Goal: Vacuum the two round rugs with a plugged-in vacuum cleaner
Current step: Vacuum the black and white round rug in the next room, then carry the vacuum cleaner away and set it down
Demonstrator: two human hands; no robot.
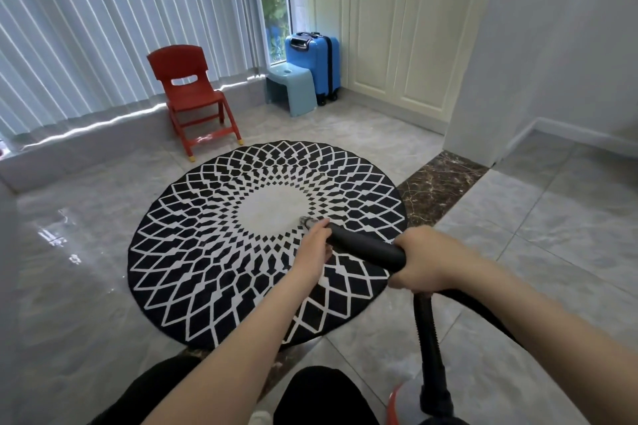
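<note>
You're standing on a grey marble-look tile floor [103,286], glossy w/ window glare at left. A dark brown veined stone strip [442,183] crosses it from right, passing under the round blk/white rug [207,252], which lies flat on the tiles, approx centre of the room. Beyond the rug's far edge, a red plastic kid's chair [193,93] stands on the floor, front legs just beside the rug, not touching. Further back near the window: a light-blue step stool [293,86], and a blue suitcase [317,59] upright right behind it, by the cream cupboard. Bottom right, the vacuum body [400,400] sits on the tiles, red/grey, mostly cut off by the frame edge.
</note>
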